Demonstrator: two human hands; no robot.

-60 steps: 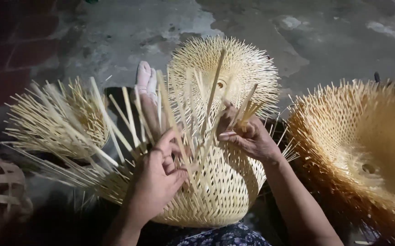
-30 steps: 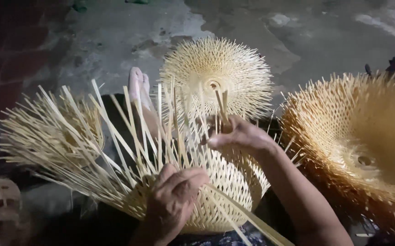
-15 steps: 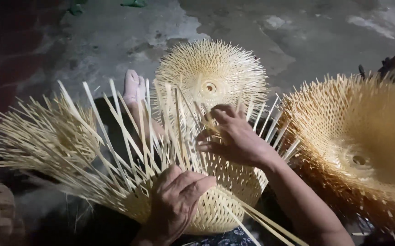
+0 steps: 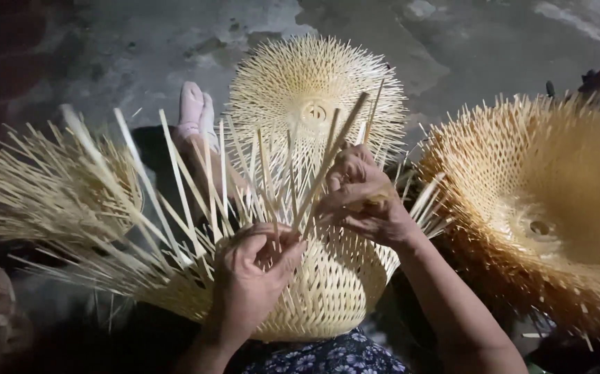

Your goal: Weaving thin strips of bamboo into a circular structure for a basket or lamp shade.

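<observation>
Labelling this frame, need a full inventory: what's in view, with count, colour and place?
half-woven bamboo basket: 1, pale yellow, centre, on the lap, loose strips standing up from its rim
finished woven piece: 1, pale yellow, top centre on the floor
large woven piece: 1, golden orange, right
woven piece with splayed strips: 1, pale yellow, left
concrete floor: grey, background
foot in sock: 1, pink, upper left of centre
floral cloth: dark with pale flowers, bottom centre
left hand: pinching strips at the basket rim
right hand: gripping upright strips
</observation>
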